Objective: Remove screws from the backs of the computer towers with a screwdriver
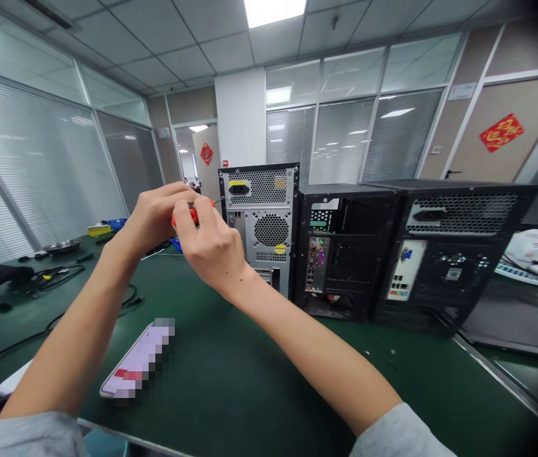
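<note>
While left hand [154,216] and right hand [211,247] clasp an orange screwdriver [194,216], a tower [262,222] stands close.

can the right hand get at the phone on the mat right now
Probably yes: the phone lies bare on the green mat between the forearms, nothing in the way, though the right hand is gripping the orange screwdriver.

The bench [259,387] wore a matt green mat. The centre case [269,254] was bare grey metal, perforated; the black cases [359,254] to its right looked matt. The screwdriver handle [193,216] was glossy orange plastic. The sleeves [404,431] were grey cloth.
</note>
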`<state>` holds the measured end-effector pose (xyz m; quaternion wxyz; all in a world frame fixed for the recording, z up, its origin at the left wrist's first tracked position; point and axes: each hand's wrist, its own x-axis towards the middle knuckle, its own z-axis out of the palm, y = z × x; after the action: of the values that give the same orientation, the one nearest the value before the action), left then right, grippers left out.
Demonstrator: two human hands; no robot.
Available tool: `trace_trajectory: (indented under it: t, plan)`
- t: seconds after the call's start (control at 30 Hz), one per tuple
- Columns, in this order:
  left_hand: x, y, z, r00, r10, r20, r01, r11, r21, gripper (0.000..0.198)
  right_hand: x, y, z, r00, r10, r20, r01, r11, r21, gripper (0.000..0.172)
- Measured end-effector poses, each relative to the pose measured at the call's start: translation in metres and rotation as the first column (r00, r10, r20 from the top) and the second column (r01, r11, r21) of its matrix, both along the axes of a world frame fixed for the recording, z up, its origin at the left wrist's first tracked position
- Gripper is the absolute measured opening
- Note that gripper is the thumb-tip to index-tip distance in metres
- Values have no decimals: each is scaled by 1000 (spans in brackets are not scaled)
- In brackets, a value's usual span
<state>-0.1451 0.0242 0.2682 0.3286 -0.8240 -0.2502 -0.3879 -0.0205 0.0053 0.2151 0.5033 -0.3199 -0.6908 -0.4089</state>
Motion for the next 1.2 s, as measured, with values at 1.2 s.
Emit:
trace_trajectory:
  t: [1.2]
  plan:
    - [108, -23, -123, 944, -285, -165, 231, 930, -286, 40, 164, -77, -98, 901, 221, -372, -406, 730, -550, 27]
